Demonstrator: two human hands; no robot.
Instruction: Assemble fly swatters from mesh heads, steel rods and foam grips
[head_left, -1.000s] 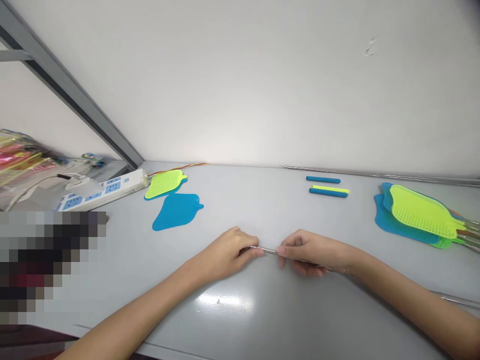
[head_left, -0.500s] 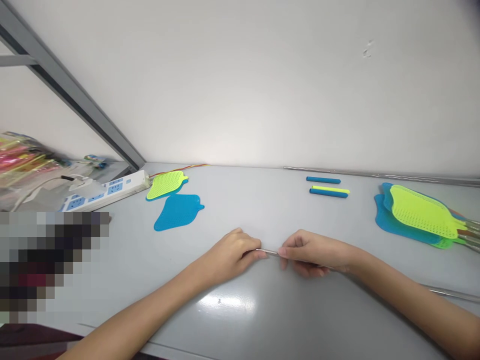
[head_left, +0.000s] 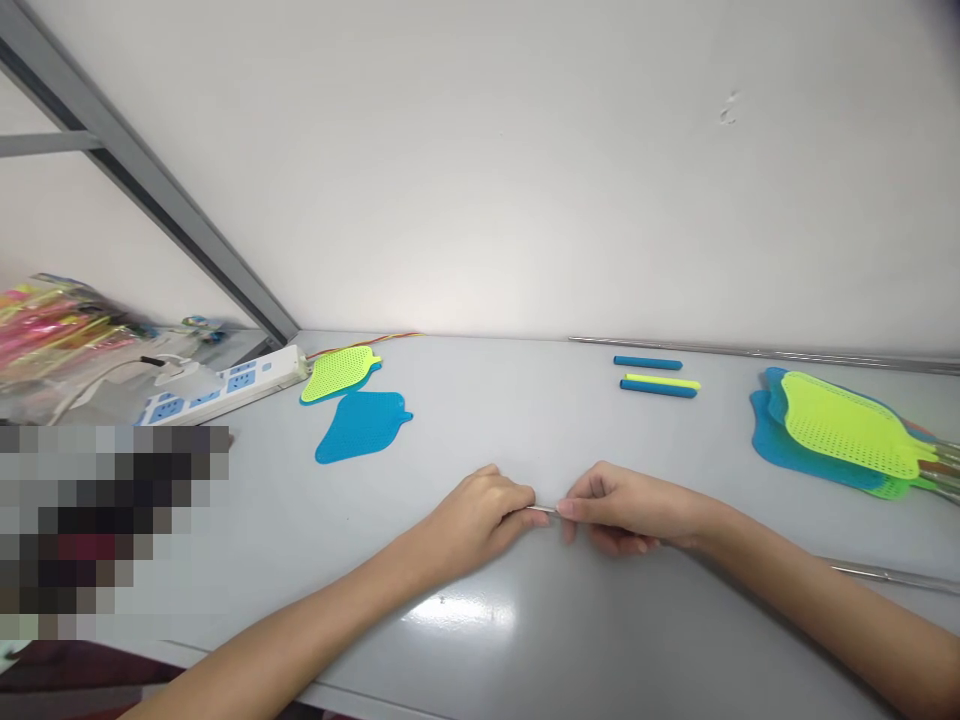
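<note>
Head view showed us the grey worktop (head_left: 525,640) first, glossy and bare near its front edge, with a stack of green and blue swatter heads (head_left: 840,435) on thin handles lying at its far right. A white power strip (head_left: 225,385) sat at far left, two loose swatter heads (head_left: 356,405) lay just beside it, and three short coloured sleeves (head_left: 656,378) rested near the back wall. Our left hand (head_left: 480,515) and right hand (head_left: 630,505) met at mid-worktop, both closed in a pinch on a thin metal rod (head_left: 546,511); only a short silver stretch showed between the fingertips, low over the surface. We judged the rod light, stiff and smooth, so likely slippery. We thought it best gripped close to the exposed end, where fingers on each side could steady it.
</note>
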